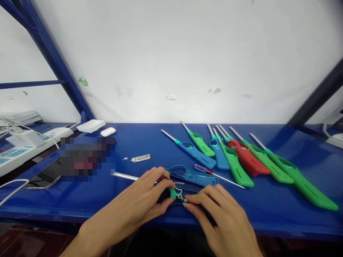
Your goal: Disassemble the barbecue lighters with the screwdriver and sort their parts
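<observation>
My left hand [146, 194] is closed around the dark body of an opened long-nosed lighter [171, 194] with a green part and thin white wires showing. Its metal tube [124, 176] sticks out to the left. My right hand [214, 210] pinches the lighter's right end with its fingertips pressed together. Just behind the hands lies a blue lighter half-shell [190, 175], and a small screwdriver [214, 175] with a clear handle rests beside it.
A row of several whole lighters in green, blue and red [241, 157] lies at the back right of the blue bench [150, 142]. A small metal part [140, 158], a white earbud case [108, 131], a phone [44, 176] and power strips [24, 146] are at the left.
</observation>
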A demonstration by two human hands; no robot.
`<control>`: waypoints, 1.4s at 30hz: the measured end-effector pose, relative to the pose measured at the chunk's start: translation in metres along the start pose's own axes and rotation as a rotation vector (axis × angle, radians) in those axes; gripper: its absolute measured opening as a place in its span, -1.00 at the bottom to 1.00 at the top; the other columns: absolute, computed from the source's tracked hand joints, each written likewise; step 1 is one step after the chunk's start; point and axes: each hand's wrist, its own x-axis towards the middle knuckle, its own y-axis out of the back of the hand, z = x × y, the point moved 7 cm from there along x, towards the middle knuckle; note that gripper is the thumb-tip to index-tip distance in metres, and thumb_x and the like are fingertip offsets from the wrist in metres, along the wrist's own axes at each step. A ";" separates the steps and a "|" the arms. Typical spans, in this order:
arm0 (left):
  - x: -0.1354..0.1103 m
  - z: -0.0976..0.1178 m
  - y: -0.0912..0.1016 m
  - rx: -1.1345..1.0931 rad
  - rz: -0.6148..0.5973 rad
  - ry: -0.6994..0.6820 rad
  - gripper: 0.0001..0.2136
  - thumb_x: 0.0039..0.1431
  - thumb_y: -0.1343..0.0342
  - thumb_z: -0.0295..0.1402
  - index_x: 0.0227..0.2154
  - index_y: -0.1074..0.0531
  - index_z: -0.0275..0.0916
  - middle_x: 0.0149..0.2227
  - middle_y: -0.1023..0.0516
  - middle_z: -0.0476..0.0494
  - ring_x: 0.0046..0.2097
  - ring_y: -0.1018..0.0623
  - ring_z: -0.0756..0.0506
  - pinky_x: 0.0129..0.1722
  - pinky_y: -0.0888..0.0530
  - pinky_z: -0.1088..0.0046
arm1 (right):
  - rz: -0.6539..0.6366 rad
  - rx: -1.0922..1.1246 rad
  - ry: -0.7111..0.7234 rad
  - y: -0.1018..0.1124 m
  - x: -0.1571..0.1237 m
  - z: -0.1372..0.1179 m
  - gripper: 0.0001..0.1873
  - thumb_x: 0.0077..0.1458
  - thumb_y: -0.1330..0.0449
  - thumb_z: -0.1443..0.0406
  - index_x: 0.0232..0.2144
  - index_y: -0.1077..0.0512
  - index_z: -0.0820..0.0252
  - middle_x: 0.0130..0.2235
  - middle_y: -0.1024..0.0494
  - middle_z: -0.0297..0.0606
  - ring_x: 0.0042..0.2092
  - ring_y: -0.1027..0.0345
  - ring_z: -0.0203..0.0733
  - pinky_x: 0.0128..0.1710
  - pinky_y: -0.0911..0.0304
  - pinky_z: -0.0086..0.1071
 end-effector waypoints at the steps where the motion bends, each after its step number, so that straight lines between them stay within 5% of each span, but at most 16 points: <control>1: 0.000 0.000 0.000 0.004 -0.008 -0.003 -0.82 0.52 -0.04 -0.40 0.10 -0.33 -0.16 0.12 -0.39 -0.17 0.15 -0.50 -0.21 0.15 -0.55 0.13 | 0.000 0.000 -0.002 0.000 0.000 0.000 -0.92 0.42 -0.19 0.28 -0.16 -0.50 -0.02 -0.28 -0.57 -0.42 -0.29 -0.36 -0.16 -0.10 -0.21 -0.21; 9: -0.003 -0.001 -0.003 -0.004 -0.033 0.002 -0.83 0.55 -0.01 -0.36 0.11 -0.32 -0.12 0.13 -0.40 -0.13 0.19 -0.45 -0.20 0.19 -0.49 0.13 | -0.011 0.006 -0.012 0.000 0.000 0.000 -0.91 0.43 -0.18 0.29 -0.16 -0.48 -0.02 -0.27 -0.56 -0.44 -0.28 -0.36 -0.17 -0.02 -0.17 -0.19; 25: 0.008 -0.007 0.002 0.004 -0.043 -0.004 -0.81 0.42 -0.16 -0.46 0.03 -0.45 -0.12 0.08 -0.44 -0.06 -0.02 -0.58 -0.09 0.01 -0.50 0.37 | -0.036 -0.005 -0.011 0.002 0.003 -0.003 -0.88 0.43 -0.16 0.28 -0.17 -0.51 -0.01 -0.29 -0.56 -0.39 -0.30 -0.35 -0.15 -0.25 -0.22 -0.23; 34: 0.010 0.016 0.011 0.249 0.020 -0.115 -0.93 0.47 -0.06 -0.45 -0.07 -0.38 -0.24 0.00 -0.48 -0.18 0.08 -0.51 -0.23 0.27 -0.42 0.04 | -0.007 -0.018 -0.027 0.001 0.002 -0.004 -0.84 0.44 -0.14 0.28 -0.20 -0.51 0.01 -0.29 -0.57 -0.35 -0.30 -0.38 -0.14 -0.21 -0.24 -0.22; 42: 0.007 0.018 0.011 0.279 0.078 -0.161 -0.79 0.59 0.13 -0.38 0.09 -0.37 -0.21 0.04 -0.53 -0.15 0.11 -0.50 -0.20 0.29 -0.39 0.05 | 0.012 -0.039 -0.027 0.002 0.002 -0.003 -0.86 0.44 -0.15 0.28 -0.18 -0.52 0.01 -0.28 -0.57 -0.33 -0.29 -0.37 -0.13 -0.20 -0.22 -0.22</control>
